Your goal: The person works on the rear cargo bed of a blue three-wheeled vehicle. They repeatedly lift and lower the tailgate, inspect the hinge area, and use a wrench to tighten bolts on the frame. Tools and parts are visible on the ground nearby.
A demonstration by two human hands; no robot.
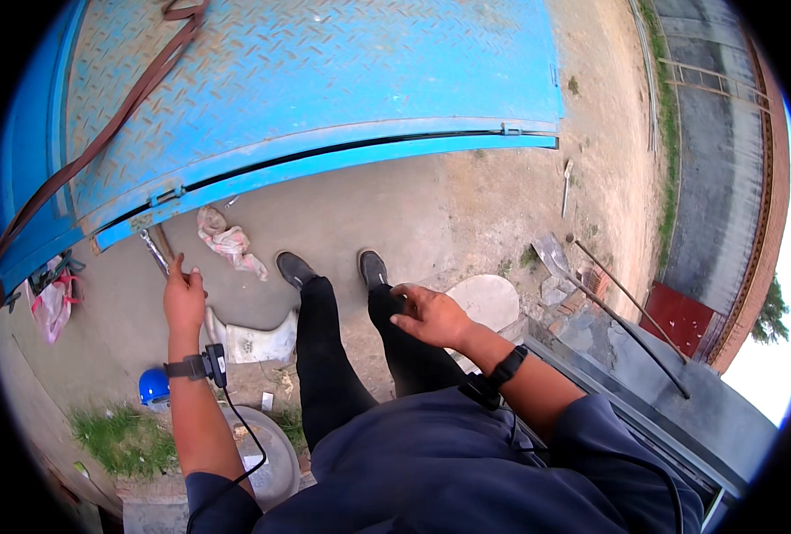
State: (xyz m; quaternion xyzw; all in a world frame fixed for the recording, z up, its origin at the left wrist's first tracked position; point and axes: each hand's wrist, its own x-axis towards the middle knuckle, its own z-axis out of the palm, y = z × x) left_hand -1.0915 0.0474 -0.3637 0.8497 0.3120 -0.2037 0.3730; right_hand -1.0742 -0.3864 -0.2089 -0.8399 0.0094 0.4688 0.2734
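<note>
Left hand: the left hand point(185, 298) is closed around the lower end of a wrench point(157, 252); the fingers wrap the handle and the thumb lies near it.
Wrench: a thin metal tool; its long axis runs from the hand up and a little to the left, and the far end points at the lower edge of the blue gate point(306, 98), near a small latch point(169, 196). If the tip touches the gate, the picture does not show clearly.
Right hand: the right hand point(431, 316) holds nothing; the fingers are loosely spread and rest on the right knee, palm down.
Wrists: each wrist carries a black band point(186, 367); a cable goes down from the left one along the forearm.
Legs: black trousers, dark shoes point(296, 269) on the concrete ground, toes toward the gate.
Gate: blue metal with a raised diamond pattern; a brown strap point(102, 133) hangs across its left part.
Ground, left: a crumpled pale rag point(226, 240) lies just right of the wrench; a white boot point(249, 340) lies on its side by the left leg; a blue helmet point(153, 388) sits near the grass.
Ground, right: a round pale slab point(489, 303), broken bricks and two long dark rods point(631, 320).
</note>
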